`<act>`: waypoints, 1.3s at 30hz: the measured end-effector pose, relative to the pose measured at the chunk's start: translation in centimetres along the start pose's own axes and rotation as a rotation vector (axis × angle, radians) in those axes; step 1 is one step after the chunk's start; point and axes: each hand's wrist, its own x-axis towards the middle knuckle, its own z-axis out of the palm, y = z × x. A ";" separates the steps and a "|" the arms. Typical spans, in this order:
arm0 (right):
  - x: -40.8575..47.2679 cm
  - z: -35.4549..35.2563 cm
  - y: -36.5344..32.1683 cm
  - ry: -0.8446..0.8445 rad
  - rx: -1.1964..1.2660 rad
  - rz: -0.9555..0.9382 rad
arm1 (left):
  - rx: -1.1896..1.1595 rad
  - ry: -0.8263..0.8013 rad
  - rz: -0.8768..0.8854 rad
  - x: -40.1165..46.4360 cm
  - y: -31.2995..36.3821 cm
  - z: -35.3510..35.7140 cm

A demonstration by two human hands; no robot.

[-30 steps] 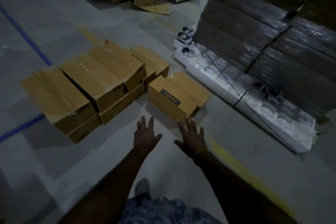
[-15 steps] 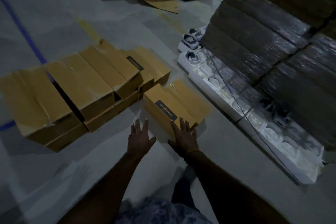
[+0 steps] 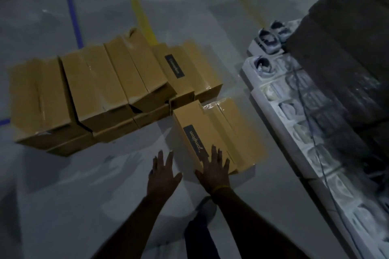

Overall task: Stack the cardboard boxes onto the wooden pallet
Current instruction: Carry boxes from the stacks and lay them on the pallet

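On the floor, sealed labelled box [image 3: 202,132], left hand [image 3: 163,176] and right hand [image 3: 214,171] spread flat, grasping nothing.

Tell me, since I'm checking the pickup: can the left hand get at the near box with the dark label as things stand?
Probably yes. The left hand is open, fingers spread, just short of the labelled box, with only bare floor between. The right hand already lies over the box's near corner.

Both bare arms reached forward and down, palms down, fingers straight and spread; the left hand [image 3: 163,174] and right hand [image 3: 214,171] were side by side, a yellow band at the right wrist.
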 end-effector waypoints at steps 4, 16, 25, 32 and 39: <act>8.0 2.6 4.4 0.017 0.024 0.005 | 0.027 0.016 -0.025 6.9 2.7 5.1; 30.2 19.4 15.7 -0.054 -0.073 0.030 | 0.043 -0.008 0.015 24.2 0.3 24.4; 37.9 25.2 20.7 -0.101 0.054 0.121 | -0.129 -0.026 0.125 25.7 -2.6 32.0; 33.3 26.6 15.8 0.012 0.023 -0.009 | -0.433 -0.016 -0.005 26.9 -3.2 30.5; 28.9 29.3 9.9 0.143 0.212 -0.294 | -0.687 -0.026 -0.214 27.5 -6.0 27.8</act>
